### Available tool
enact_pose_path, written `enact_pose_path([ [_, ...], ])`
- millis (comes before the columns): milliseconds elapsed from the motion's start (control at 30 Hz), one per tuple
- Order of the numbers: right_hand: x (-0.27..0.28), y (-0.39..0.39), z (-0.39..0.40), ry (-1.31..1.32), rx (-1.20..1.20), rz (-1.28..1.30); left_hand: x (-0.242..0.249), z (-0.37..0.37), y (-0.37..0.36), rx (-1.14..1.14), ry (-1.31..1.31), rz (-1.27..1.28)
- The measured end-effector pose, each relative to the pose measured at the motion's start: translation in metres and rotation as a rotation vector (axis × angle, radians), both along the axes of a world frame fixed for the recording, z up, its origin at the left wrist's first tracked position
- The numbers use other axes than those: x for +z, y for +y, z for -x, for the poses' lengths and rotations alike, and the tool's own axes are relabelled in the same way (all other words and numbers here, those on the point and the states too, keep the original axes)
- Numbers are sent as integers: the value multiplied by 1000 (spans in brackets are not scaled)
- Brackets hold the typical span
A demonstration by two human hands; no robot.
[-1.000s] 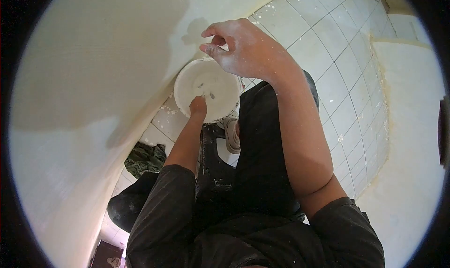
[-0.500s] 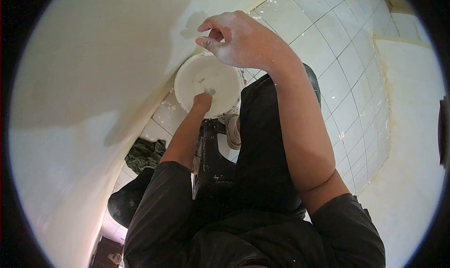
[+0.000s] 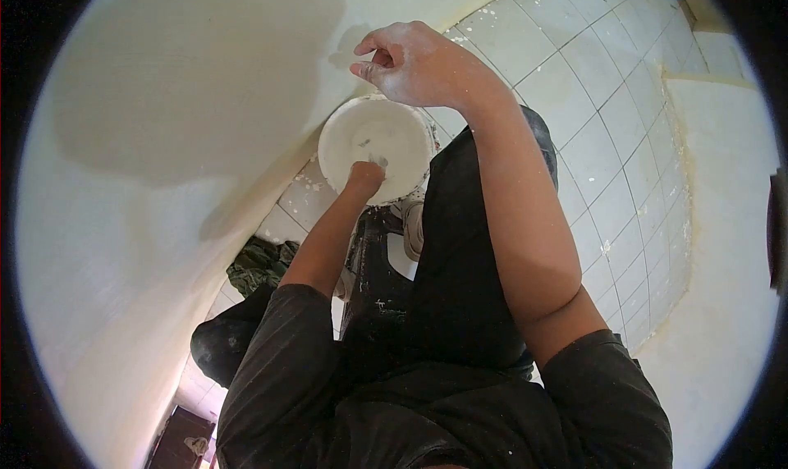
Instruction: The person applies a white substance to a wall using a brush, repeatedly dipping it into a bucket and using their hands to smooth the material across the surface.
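Note:
A white bucket (image 3: 335, 186) of pale, milky liquid or paste stands on the tiled floor between my legs and the wall. My left hand (image 3: 367, 173) is dipped in it; the fingers are sunk below the surface, so their grip is hidden. Small greyish patches show in the liquid beside that hand. Above the far rim, my right hand (image 3: 404, 62) hovers, coated in white powder or residue. Its fingers are loosely bent, with a gap between thumb and forefinger, and it holds nothing.
A pale wall (image 3: 189, 124) curves close along the left. Below the bucket is a black, white-spattered stool (image 3: 373, 297). Dark green crumpled cloth (image 3: 258, 265) lies at the wall's foot. White tiles (image 3: 591, 132) with splashes stretch to the right.
The view has shifted slightly, so the bucket appears a little further right. My left hand stays in the bucket and my right hand stays raised, both nearly unchanged in pose.

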State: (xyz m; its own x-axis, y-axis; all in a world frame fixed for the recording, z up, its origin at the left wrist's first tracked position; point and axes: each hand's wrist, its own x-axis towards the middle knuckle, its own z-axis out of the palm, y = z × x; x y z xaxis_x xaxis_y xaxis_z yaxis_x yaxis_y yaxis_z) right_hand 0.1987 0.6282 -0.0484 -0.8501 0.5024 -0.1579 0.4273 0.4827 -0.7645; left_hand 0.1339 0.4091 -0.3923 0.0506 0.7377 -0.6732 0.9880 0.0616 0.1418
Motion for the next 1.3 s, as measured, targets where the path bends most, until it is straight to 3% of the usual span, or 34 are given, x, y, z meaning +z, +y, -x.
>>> enact_pose_path([
  [167, -14, 2, 7, 72, 14, -127, 51, -7, 16, 57, -197, -56],
  [333, -10, 5, 8, 8, 31, -64, 76, 17, 4, 130, -428, -189],
  [433, -13, 7, 8, 21, 60, -91, 84, 38, -19, 543, -637, -187],
  [533, -14, 8, 4, 45, 73, -125, 124, 40, -45, 1157, -931, -17],
  [667, -23, 11, 4, 23, 116, -181, 183, 37, -81, 1397, -1167, -77],
  [833, 7, -6, -16, -307, 237, 233, 253, 6, -101, 1668, -1521, -184],
  [967, 51, -44, -34, -571, 525, 331, 299, -14, -117, 1608, -1582, -381],
  [1067, 80, -78, -44, -605, 612, 319, 341, -29, -132, 1544, -1687, -535],
  [1167, 109, -111, -59, -510, 611, 185, 384, -44, -148, 1492, -1752, -670],
  [1267, 141, -144, -81, -79, 559, -139, 428, -57, -159, 1510, -1722, -779],
  [1300, 136, -157, -86, 48, 453, -117, 439, -62, -164, 1519, -1709, -813],
])
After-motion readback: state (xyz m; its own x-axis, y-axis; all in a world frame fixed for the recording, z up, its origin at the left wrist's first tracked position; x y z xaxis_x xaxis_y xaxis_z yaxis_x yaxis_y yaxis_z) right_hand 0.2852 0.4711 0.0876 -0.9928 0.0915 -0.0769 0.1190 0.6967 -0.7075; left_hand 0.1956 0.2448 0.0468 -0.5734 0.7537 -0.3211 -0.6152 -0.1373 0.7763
